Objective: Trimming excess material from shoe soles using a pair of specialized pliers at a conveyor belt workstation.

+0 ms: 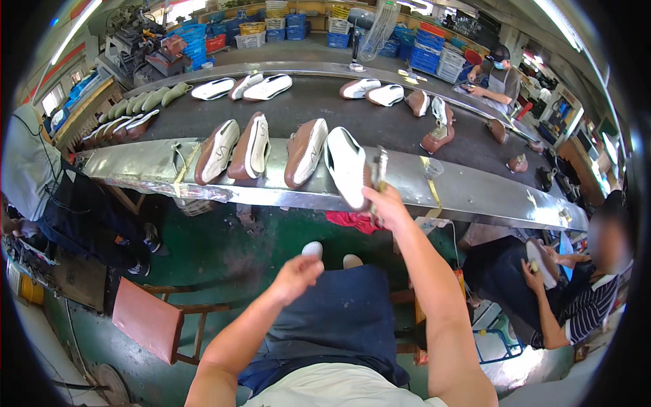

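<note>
My right hand [385, 205] is at the near metal edge of the bench, closed around a pincers-like metal tool [380, 169] that points upward. Right beside it, a white and brown shoe [344, 163] leans across the edge; whether my fingers also touch this shoe I cannot tell. To its left stand more shoes of the same kind, among them a brown-soled one [306, 152], another [250, 146] and one at the end of the group [218, 152]. Above my lap, my left hand [298, 278] has its fingers curled together, and anything inside them is hidden.
A dark belt [312, 112] runs along the bench, carrying several white, brown and green shoes [150, 100]. A seated person [542, 264] at right handles a shoe; another person [498, 81] works across the bench. A pink-topped stool [146, 319] stands at left, near a standing person [74, 197].
</note>
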`<state>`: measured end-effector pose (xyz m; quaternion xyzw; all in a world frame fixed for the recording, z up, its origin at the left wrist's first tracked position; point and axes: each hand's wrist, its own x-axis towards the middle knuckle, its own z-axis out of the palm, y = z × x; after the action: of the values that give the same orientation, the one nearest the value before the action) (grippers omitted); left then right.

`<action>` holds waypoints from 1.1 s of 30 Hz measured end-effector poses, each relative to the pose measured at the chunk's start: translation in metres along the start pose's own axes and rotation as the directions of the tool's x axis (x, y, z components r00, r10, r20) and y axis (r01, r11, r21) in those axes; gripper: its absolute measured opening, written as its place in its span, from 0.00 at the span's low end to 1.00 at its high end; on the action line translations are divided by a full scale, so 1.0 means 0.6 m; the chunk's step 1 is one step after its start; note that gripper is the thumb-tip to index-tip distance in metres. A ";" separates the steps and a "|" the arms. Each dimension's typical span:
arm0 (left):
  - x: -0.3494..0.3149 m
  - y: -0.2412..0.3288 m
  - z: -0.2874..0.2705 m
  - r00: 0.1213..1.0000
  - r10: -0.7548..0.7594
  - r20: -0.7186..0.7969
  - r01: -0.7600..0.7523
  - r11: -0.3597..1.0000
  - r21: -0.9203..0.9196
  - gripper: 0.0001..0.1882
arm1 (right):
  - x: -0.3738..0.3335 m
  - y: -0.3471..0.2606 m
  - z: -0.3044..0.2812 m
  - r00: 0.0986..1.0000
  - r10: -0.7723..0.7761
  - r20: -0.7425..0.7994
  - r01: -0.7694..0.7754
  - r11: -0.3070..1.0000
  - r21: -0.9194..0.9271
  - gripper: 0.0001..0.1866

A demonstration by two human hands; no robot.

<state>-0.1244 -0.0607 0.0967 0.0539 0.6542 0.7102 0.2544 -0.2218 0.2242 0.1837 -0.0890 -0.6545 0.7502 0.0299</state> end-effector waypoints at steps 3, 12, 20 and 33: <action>0.037 0.045 0.011 0.997 -0.040 -0.068 0.019 0.960 -0.280 0.35 | -0.164 -0.003 -0.057 0.986 0.164 -0.026 -0.164 0.986 0.017 0.16; 0.014 0.049 0.137 0.918 0.307 0.250 -0.075 0.755 -0.651 0.44 | -0.513 0.170 -0.064 0.941 0.246 0.234 -0.262 0.964 0.041 0.40; -0.036 -0.013 0.100 0.876 0.165 0.452 -0.106 0.983 -0.153 0.49 | -0.536 0.198 -0.105 0.916 0.393 0.073 -0.335 0.854 -0.398 0.32; -0.064 -0.011 0.105 0.813 0.427 0.395 -0.533 0.820 0.209 0.40 | -0.547 0.049 -0.081 0.836 0.429 0.342 -0.388 0.903 -0.183 0.18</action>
<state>-0.0638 -0.0204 0.1090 0.3768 0.6692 0.6204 0.1588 0.1112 0.2144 0.1798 -0.0836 -0.6529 0.7061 -0.2610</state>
